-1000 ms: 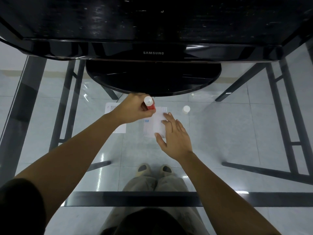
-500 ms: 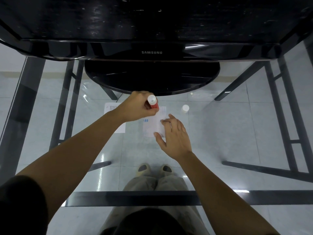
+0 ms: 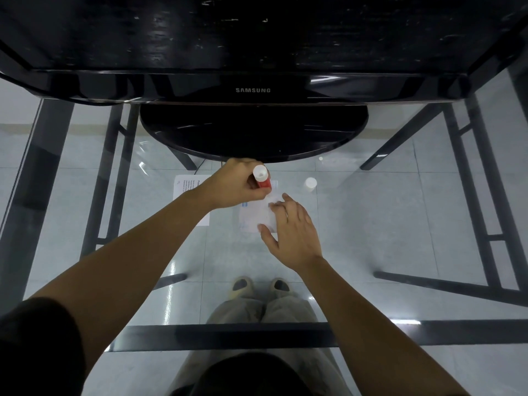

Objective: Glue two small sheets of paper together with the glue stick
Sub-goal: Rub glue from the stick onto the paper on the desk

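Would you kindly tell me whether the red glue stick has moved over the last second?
Yes. The red glue stick in the left hand has slid slightly rightward, closer to the small white cap on the glass table.

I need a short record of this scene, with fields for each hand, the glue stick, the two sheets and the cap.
left hand: grips the glue stick
glue stick: red, white end up, at the near sheet's far edge; tip hidden
right hand: flat fingers press the near sheet
second sheet: left, partly under the left arm
cap: on the table, right of the sheets
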Demonstrator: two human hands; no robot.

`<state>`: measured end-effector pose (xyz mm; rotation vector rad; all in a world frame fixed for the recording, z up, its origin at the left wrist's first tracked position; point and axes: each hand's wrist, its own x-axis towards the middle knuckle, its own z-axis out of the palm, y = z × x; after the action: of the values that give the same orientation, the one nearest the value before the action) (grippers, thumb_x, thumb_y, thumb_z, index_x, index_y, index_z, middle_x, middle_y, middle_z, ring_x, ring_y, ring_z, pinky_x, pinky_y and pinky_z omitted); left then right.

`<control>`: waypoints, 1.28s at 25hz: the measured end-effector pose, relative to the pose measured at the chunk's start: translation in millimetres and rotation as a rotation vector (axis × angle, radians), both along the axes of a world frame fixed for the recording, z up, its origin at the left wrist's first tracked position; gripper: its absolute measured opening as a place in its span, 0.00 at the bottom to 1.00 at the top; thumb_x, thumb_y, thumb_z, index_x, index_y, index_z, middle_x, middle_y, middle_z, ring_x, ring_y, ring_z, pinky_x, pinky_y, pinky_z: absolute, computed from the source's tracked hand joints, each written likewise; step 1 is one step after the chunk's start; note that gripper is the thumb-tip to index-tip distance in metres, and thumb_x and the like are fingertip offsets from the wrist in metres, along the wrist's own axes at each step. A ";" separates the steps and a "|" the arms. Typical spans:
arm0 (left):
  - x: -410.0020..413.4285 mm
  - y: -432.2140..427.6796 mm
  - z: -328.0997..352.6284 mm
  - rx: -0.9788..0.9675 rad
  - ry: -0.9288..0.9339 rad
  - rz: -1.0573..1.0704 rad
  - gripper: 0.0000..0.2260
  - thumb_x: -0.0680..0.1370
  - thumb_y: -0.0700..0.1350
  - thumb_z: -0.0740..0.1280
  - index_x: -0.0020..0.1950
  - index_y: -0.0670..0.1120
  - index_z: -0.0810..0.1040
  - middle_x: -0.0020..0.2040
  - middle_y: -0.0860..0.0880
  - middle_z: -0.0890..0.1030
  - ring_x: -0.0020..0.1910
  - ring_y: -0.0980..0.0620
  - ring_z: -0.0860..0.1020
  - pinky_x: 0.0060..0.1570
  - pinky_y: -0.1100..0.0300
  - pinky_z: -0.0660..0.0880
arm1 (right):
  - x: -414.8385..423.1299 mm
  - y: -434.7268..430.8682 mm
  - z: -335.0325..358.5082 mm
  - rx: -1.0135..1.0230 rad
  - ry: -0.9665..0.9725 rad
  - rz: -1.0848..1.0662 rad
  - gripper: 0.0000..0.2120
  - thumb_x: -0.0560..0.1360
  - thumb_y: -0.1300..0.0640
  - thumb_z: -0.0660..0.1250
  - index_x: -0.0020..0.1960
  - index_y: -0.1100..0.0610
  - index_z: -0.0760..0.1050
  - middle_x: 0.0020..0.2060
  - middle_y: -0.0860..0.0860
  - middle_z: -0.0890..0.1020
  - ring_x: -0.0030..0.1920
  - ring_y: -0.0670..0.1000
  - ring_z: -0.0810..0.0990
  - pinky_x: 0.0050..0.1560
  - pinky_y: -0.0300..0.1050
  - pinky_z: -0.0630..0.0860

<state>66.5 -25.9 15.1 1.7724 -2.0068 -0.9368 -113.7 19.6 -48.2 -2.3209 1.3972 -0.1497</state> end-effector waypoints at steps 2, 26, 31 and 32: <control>3.3 -3.7 2.9 -0.022 0.030 0.053 0.14 0.71 0.47 0.72 0.53 0.43 0.77 0.49 0.45 0.80 0.48 0.50 0.77 0.48 0.59 0.74 | -0.3 -0.8 -0.3 0.021 0.007 -0.007 0.25 0.76 0.40 0.55 0.65 0.55 0.67 0.67 0.57 0.70 0.67 0.57 0.68 0.68 0.51 0.63; -3.9 -13.3 2.5 -0.119 0.028 0.108 0.10 0.71 0.46 0.71 0.49 0.43 0.78 0.45 0.46 0.81 0.43 0.51 0.78 0.43 0.67 0.73 | -1.2 -1.1 5.2 0.045 -0.007 0.005 0.24 0.77 0.41 0.55 0.65 0.57 0.68 0.66 0.58 0.72 0.67 0.58 0.69 0.67 0.51 0.64; 3.9 9.5 7.8 -0.090 0.118 0.136 0.10 0.69 0.47 0.74 0.47 0.48 0.79 0.42 0.52 0.80 0.39 0.60 0.78 0.40 0.74 0.71 | -9.3 -10.7 12.6 0.071 -0.065 0.111 0.20 0.79 0.51 0.53 0.68 0.57 0.67 0.71 0.54 0.65 0.70 0.53 0.64 0.71 0.47 0.59; 5.3 16.3 8.1 -0.075 0.141 0.133 0.10 0.69 0.47 0.74 0.47 0.49 0.79 0.42 0.53 0.80 0.40 0.61 0.78 0.40 0.74 0.71 | -13.2 -14.1 13.6 0.075 -0.041 0.167 0.20 0.79 0.52 0.53 0.69 0.56 0.65 0.73 0.53 0.63 0.72 0.52 0.61 0.72 0.48 0.57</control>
<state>71.8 -9.6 23.2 1.7254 -1.7905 -0.9060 -126.9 5.5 -34.5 -2.3456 1.1637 -0.0923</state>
